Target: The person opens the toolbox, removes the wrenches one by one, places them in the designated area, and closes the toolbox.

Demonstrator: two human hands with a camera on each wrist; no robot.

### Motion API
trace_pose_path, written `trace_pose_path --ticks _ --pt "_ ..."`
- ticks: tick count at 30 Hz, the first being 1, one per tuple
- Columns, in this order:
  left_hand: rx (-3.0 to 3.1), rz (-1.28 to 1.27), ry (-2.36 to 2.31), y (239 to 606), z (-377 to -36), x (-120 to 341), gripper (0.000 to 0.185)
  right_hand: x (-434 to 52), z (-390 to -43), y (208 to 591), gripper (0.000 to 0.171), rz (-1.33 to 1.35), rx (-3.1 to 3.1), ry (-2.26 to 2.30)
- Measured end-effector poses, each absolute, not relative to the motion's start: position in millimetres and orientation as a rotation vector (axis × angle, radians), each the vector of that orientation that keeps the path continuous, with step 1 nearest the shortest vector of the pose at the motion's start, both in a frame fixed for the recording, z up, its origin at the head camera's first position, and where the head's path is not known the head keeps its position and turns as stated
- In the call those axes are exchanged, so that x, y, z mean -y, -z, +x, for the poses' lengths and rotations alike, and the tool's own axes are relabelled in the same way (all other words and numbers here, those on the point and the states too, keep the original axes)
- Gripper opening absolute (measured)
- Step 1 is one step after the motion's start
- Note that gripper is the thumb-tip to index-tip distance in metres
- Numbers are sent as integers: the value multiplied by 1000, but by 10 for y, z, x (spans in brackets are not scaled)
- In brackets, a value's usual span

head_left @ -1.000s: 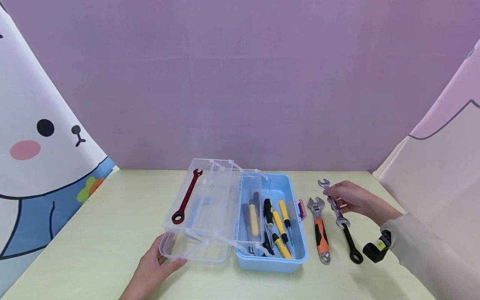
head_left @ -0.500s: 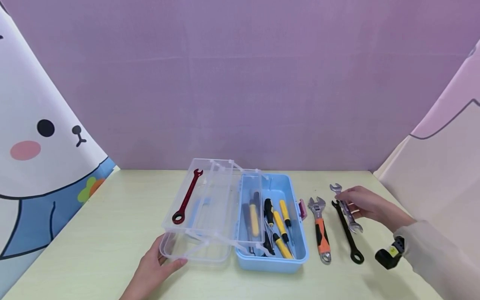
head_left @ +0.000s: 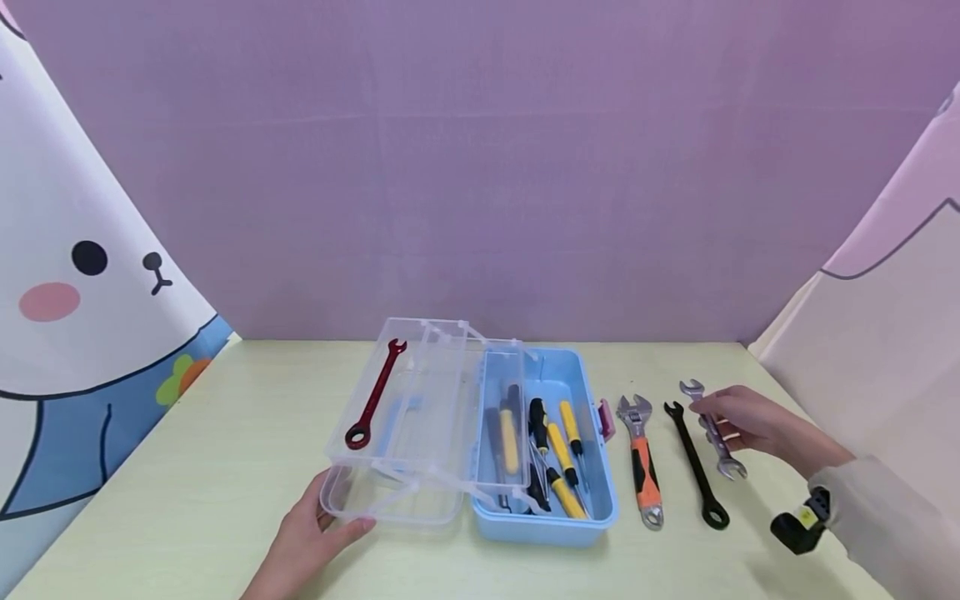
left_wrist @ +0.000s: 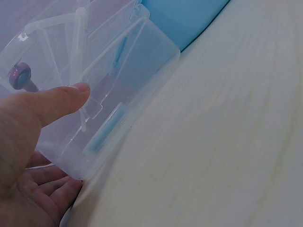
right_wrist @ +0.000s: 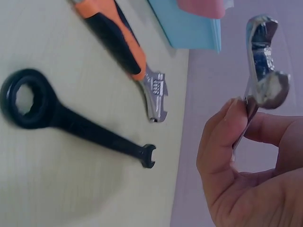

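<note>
My right hand [head_left: 750, 421] pinches a silver double open-end wrench [head_left: 714, 433] by its shaft, to the right of a black combination wrench [head_left: 697, 467] lying on the table. In the right wrist view one jaw end of the silver wrench [right_wrist: 270, 71] points toward the camera, raised above the table. My left hand [head_left: 303, 533] grips the near left corner of the toolbox's clear plastic lid [head_left: 393, 500], thumb on one side and fingers on the other. The lid is swung open to the left, and a red combination wrench [head_left: 375, 396] lies in its tray.
The blue toolbox [head_left: 540, 533] holds several yellow-and-black screwdrivers [head_left: 561, 450], some seen through the clear tray. Between the toolbox and the black wrench lies an adjustable wrench [head_left: 643, 475] with an orange handle. A purple cloth backdrop [head_left: 480, 183] stands behind the table.
My right hand has carried the silver wrench rightward, from over the black wrench to its right side, so the black one now shows whole. My left hand and the lid have stayed put.
</note>
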State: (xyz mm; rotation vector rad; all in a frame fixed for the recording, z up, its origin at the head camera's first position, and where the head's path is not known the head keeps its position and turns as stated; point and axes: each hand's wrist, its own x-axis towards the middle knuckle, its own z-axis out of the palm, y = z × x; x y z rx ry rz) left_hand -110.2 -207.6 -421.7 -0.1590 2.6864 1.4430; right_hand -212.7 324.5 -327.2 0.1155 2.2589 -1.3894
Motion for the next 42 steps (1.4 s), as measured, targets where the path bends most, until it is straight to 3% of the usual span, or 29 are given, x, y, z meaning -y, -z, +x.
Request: trace_pose_path --ticks 42 --pt "-2662 -124 -1559 4154 -1039 2048 84 -3701 -2167 3849 27 265 -2377 1310"
